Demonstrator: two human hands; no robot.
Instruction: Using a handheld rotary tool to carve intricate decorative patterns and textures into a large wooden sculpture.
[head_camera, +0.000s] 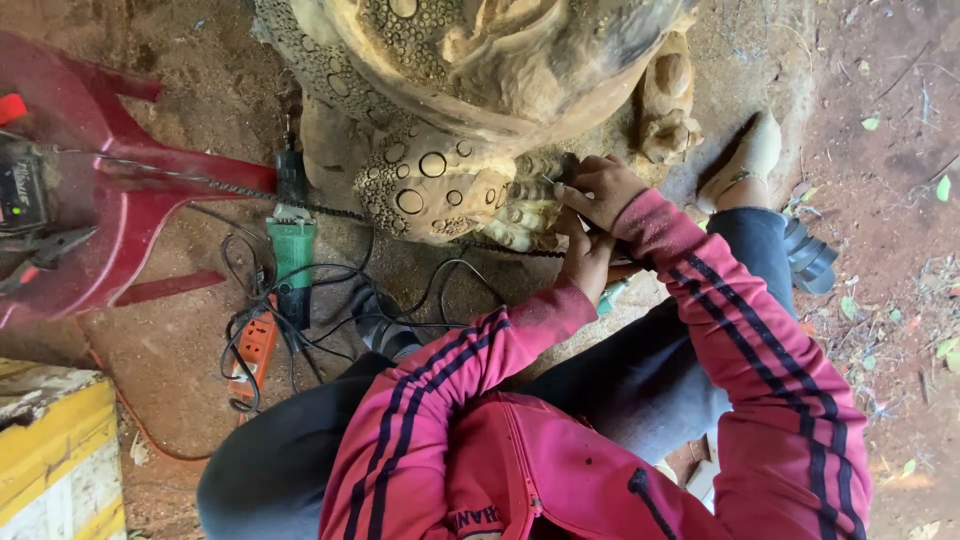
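A slim tool (556, 186) is pinched in the right hand (603, 190) against the wood carving (440, 180) — left hand (585, 262) fingers curled just below, grip unclear.

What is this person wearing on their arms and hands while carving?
Both arms are covered by long pink sleeves with dark stripes running down their length. The left sleeve and the right sleeve end in ribbed cuffs at the wrists. The left hand and right hand are bare: no gloves, and no rings or watch visible.

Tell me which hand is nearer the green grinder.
Left. The left hand lies below the carving, closer to the green grinder; the right hand is higher and farther.
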